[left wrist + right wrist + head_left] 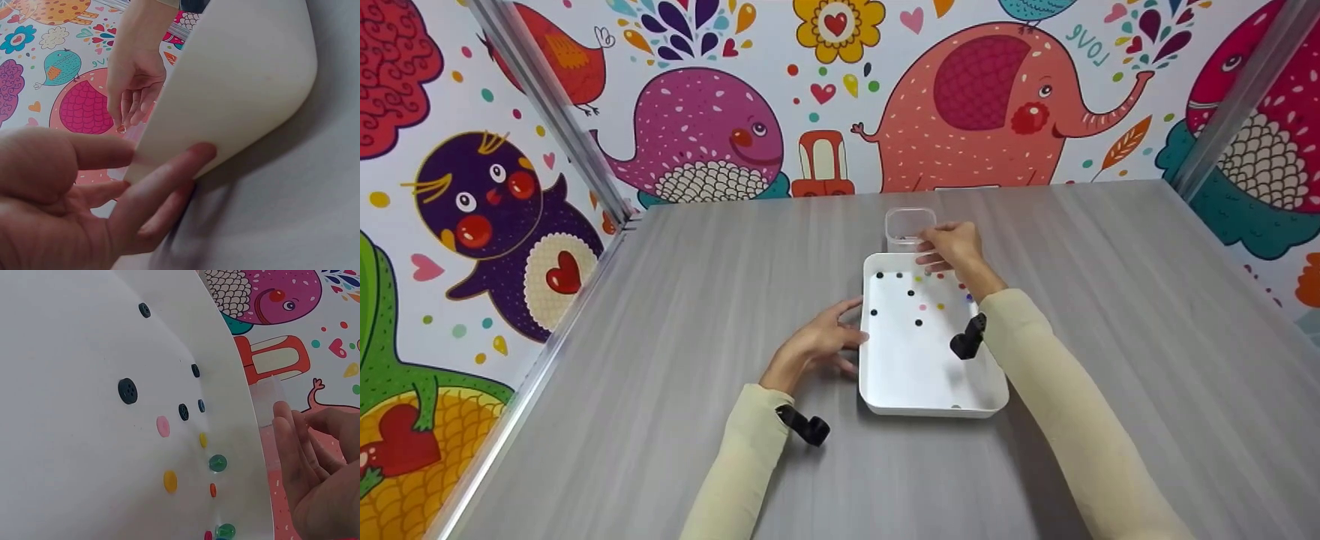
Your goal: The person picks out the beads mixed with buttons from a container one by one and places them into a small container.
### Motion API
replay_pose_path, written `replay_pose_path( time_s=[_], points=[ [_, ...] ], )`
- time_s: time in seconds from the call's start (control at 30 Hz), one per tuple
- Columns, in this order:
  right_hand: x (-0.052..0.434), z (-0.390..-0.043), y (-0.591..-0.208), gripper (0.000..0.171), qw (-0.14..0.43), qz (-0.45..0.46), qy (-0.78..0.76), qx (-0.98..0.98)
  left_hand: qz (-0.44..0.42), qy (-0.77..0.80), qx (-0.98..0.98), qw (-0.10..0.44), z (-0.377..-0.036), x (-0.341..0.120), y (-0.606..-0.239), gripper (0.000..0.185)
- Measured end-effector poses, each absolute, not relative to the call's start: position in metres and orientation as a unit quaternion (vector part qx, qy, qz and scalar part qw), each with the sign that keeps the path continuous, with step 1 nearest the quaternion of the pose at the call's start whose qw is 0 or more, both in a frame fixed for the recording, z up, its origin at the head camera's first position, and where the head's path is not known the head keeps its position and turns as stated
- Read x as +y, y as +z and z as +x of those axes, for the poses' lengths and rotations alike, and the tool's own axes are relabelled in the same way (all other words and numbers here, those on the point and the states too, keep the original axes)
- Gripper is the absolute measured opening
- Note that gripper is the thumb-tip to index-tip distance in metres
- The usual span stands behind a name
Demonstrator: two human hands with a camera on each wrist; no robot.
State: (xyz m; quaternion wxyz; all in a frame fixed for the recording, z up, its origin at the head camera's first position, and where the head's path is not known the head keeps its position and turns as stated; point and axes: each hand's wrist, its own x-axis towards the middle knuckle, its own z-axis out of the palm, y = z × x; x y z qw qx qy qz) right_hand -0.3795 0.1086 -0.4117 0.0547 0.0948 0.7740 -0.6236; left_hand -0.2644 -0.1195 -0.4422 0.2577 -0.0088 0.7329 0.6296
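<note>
A white tray (pixel 915 375) lies on the grey table, its floor strewn with several small buttons (pixel 919 323), black, pink and yellow. In the right wrist view a black button (pixel 127 391), a pink one (pixel 163 426) and green beads (pixel 217 463) show on the tray (pixel 67 439). A clear plastic cup (pixel 910 223) stands just beyond the tray's far rim. My right hand (pixel 952 247) hovers at that rim beside the cup (pixel 269 402), fingers (pixel 298 450) loosely bent, nothing seen between them. My left hand (pixel 821 341) rests straight fingers (pixel 169 180) against the tray's left outer wall (pixel 236 73).
The grey table (pixel 697 300) is enclosed on three sides by walls with cartoon animal wallpaper (pixel 705 135) and metal corner posts (pixel 555 112). Black wrist-mounted cameras (pixel 967 341) sit on both sleeves. Bare tabletop stretches left, right and in front of the tray.
</note>
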Motion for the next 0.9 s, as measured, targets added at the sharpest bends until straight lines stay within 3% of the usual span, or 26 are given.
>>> replay_pose_path(
  time_s=[0.9],
  points=[
    [0.1112,-0.383,-0.4152,0.032,0.036,0.108,-0.596,0.795,-0.012,0.63,0.732,0.259,-0.2656,-0.1197,-0.4435,0.074]
  ],
)
